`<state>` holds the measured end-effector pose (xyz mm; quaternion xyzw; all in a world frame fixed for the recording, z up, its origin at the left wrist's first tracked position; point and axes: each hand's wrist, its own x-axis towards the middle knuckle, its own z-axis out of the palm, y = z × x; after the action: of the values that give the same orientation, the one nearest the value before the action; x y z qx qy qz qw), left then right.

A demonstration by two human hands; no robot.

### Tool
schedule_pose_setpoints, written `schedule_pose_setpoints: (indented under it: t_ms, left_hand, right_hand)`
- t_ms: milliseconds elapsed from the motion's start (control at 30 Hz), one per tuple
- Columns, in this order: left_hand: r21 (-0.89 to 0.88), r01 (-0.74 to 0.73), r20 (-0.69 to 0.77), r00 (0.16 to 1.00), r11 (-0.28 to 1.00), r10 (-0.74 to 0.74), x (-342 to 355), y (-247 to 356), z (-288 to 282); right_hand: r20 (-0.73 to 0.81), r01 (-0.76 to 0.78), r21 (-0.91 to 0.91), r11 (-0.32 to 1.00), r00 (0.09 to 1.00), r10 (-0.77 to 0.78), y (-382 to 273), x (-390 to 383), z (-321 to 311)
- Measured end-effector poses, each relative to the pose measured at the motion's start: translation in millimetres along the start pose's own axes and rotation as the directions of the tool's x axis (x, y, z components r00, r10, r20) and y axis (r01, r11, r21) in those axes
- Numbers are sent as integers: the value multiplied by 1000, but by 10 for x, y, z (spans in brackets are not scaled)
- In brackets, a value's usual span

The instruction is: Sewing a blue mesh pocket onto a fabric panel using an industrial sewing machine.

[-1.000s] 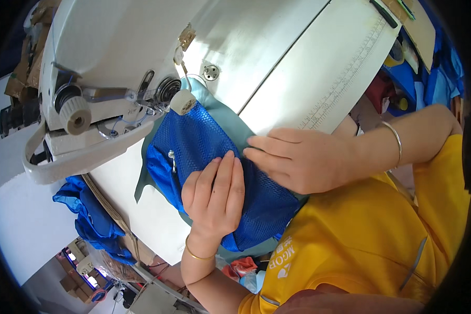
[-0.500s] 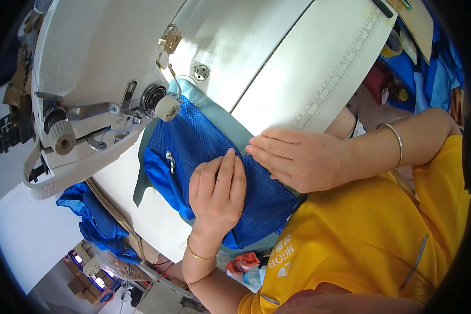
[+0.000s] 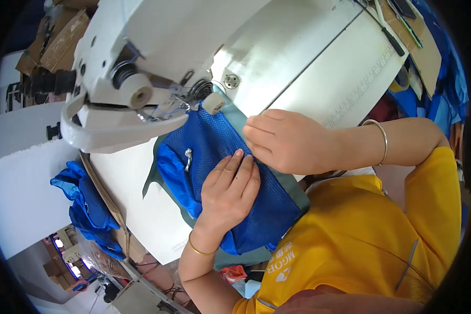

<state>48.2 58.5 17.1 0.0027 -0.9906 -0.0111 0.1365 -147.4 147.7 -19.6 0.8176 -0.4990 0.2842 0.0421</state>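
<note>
Head view, the only one on offer, looking straight down onto the white sewing table [image 3: 308, 68]. The blue mesh fabric [image 3: 219, 152] lies flat on the table, its far end tucked in under the head of the white sewing machine [image 3: 141, 57], its near end hanging off the table edge toward the person's yellow shirt [image 3: 361, 235]. A grey-green strip [image 3: 235, 118] runs along the mesh's right edge, and a small metal zipper pull [image 3: 188, 158] sits on the left part.

Left hand [image 3: 227, 191] is palm down on the mesh, fingers straight and close together, pressing the cloth flat. Right hand [image 3: 285, 141] lies just beside it, fingers curled with the tips bearing down on the strip edge; whether the thumb pinches the strip underneath, I cannot tell.

Now the risks. The right fingertips sit close to the needle area under the machine head; if the cloth feeds forward and the hand rides along with it, those tips could drift into the needle's path. If the flat left hand presses too hard, it could drag against the feed and pucker or skew the seam. Let the strip slip off the mesh edge and the stitch line could miss one layer. That metal pull could also snag if it travels under the foot.
</note>
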Motion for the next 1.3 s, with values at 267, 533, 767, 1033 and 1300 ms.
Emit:
schedule_pose_setpoints:
  t_ms: [267, 533, 767, 1033, 1300]
  left_hand:
    - [40, -25, -47, 999, 999, 27, -4, -3, 32]
    - [17, -1, -75, 997, 1000, 2, -27, -6, 49]
    - [-30, 36, -95, 995, 999, -39, -73, -19, 14]
    - [-67, 49, -93, 994, 997, -55, -35, -51, 23]
    - [-73, 69, -110, 991, 995, -77, 36, -200, 73]
  right_hand:
    - [470, -352, 64, 934, 836, 283, 65, 194, -122]
    - [49, 57, -237, 970, 998, -47, 245, 188, 46]
    - [76, 73, -149, 986, 995, -62, 227, 190, 46]
    - [93, 56, -144, 988, 995, -43, 313, 242, 2]
    - [96, 67, -155, 986, 994, -52, 482, 323, 29]
